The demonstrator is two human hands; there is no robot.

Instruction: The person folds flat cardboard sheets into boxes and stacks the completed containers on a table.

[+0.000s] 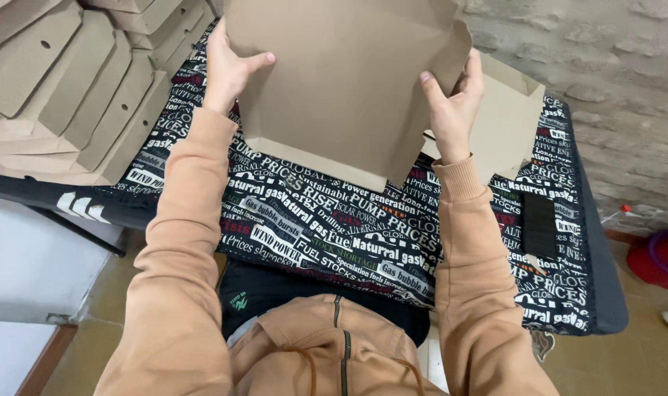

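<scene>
Currently the flat cardboard blank [345, 81] is held tilted above the far part of the cloth-covered table [349, 235], its long axis running near to far and its folded lower edge facing the person. Its top is cut off by the frame edge. The left hand [228, 70] clamps the left edge, thumb on the front face. The right hand [455, 103] clamps the right edge likewise; its remaining fingers are hidden behind the sheet. Stacked flat blanks [63, 88] lie far left; a folded box [514, 121] sits just behind the right hand.

cardboard count
we see one cardboard sheet [349, 81] held up, one folded box [510, 117] behind, one stack of flat blanks [70, 88] (too overlapped to count).
</scene>
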